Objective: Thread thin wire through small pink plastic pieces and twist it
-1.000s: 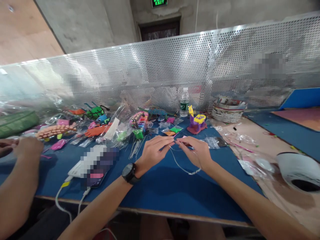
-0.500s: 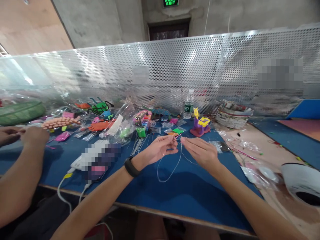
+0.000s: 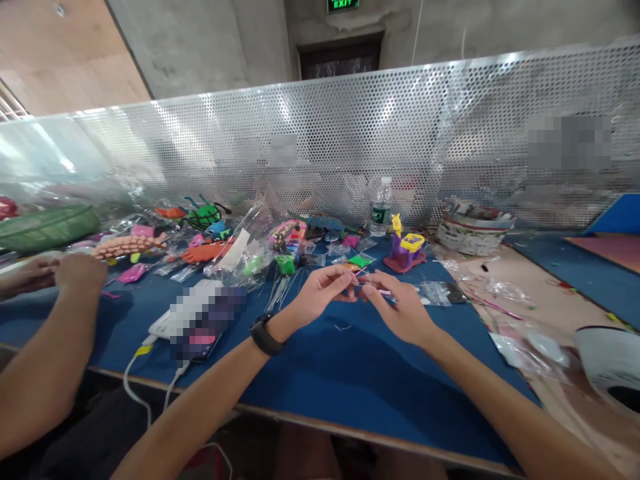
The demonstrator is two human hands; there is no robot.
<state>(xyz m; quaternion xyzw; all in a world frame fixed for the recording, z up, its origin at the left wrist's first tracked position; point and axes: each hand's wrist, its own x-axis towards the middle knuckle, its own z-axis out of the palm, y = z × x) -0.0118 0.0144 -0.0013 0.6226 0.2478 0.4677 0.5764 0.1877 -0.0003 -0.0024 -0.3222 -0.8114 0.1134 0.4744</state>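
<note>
My left hand (image 3: 320,295), with a black watch on its wrist, and my right hand (image 3: 400,310) meet fingertip to fingertip above the blue table (image 3: 320,373). Both pinch a thin clear wire (image 3: 361,283) between them; only a short piece of it shows, with a small pink bit by my right fingers. A bundle of thin wires (image 3: 280,288) lies on the table just left of my left hand. A green bag of beads (image 3: 286,264) sits behind it.
A co-worker's arm and hands (image 3: 55,280) work at the far left. A phone and power bank with cables (image 3: 200,320) lie at left. Beaded animals and bags crowd the back, with a water bottle (image 3: 383,207), purple toy (image 3: 406,250), woven basket (image 3: 473,230) and perforated metal screen (image 3: 350,147).
The long loop of wire that hung below my hands is drawn up and no longer hangs. My hands have closed together, fingertips now touching.
</note>
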